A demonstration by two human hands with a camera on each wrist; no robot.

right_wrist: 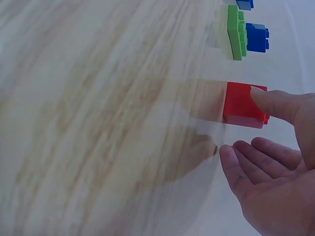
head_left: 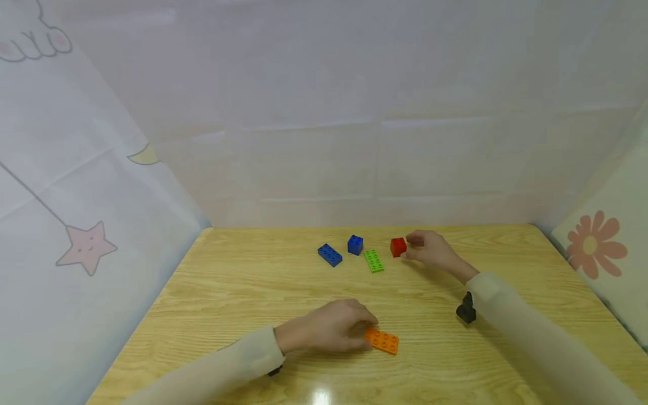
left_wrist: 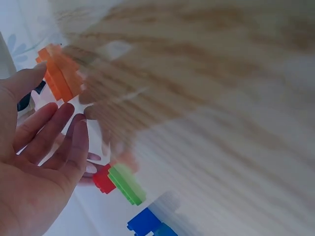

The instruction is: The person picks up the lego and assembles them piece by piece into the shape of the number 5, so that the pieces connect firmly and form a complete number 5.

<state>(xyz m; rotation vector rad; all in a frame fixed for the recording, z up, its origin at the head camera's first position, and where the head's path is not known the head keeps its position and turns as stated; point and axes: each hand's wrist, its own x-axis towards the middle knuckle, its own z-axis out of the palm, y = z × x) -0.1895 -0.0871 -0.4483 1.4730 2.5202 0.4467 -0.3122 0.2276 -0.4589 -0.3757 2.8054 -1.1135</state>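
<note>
- The orange plate (head_left: 387,341) is seen lying flat on the counter (head_left: 228,287), studs up, near the front edge of the head view; its long axis is slanted from upper left to lower right, and its left end is pointed at the left hand (head_left: 334,327).
- That end is flanked by the left hand's thumb and fingers, which are held apart and only slightly bent; whether the plate is touched cannot be told.
- The red block (head_left: 398,247) is set farther back, just left of the right hand (head_left: 432,251); no clear long axis is shown by its nearly cubic shape.
- The right hand's fingers are kept wide of the thumb, and the block is not enclosed by them.
- In the right wrist view the block's side is overlapped by the thumb, and its studs are seen directed away from the counter; contact cannot be confirmed.
- By the left wrist view, the left palm and the gap between thumb and fingers are revealed, both hidden in the head view.
- Left of the red block, a green plate (head_left: 374,261) is placed with its long axis steeply slanted; beyond it are found a blue cube (head_left: 355,245) and a longer blue brick (head_left: 330,255), slanted toward lower right.
- Only in the head view is a pink star (head_left: 86,246) shown on the pale sheeting (head_left: 314,152).
</note>
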